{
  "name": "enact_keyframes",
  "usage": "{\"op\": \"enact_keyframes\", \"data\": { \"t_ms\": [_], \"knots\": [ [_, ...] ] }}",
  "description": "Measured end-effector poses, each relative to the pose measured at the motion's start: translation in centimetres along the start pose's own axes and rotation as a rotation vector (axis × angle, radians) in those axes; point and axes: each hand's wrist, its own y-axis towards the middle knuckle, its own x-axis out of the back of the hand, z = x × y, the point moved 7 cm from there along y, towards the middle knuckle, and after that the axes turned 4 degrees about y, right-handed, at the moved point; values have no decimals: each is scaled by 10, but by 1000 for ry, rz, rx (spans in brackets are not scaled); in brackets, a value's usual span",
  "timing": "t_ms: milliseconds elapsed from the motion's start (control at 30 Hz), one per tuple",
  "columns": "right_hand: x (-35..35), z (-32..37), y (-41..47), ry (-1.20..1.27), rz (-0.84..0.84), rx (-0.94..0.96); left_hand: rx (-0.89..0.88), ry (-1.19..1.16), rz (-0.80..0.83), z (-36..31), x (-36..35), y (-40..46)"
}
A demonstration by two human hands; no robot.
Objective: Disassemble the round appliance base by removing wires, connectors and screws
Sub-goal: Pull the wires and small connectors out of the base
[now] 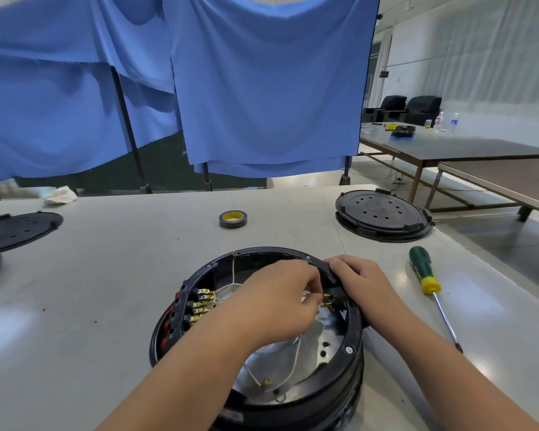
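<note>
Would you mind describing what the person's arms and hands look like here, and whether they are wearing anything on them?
Both forearms enter from the bottom edge and are bare as far as the picture shows: no sleeves are in view. The left hand and the right hand wear no gloves, and no watch, ring or bracelet shows on either wrist or on the visible fingers. No markings show on them.

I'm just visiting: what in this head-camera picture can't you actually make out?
- Head view: whatever the left hand pinches near the brass terminals; its fingers cover it.
- Head view: the appliance base near side, cut off by the bottom edge and forearms.
- Head view: items on the far table, too small.
- Head view: the right hand fingertips, curled behind the rim.
</note>
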Motion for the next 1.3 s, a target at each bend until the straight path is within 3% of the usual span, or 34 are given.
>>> {"op": "enact_keyframes", "data": {
  "t_ms": [200, 867, 1133, 1300],
  "knots": [
    [1, -3, 0, 17, 6, -13, -84, 101, -44, -8, 5, 1],
    [-2, 1, 1, 30, 23, 5, -20, 238, 108, -9, -5, 5],
    [-2, -2, 2, 40, 39, 13, -50, 281, 55, -13, -2, 4],
    [-1, -5, 3, 27, 29, 30, -11, 267, 113, -10, -6, 7]
  ]
}}
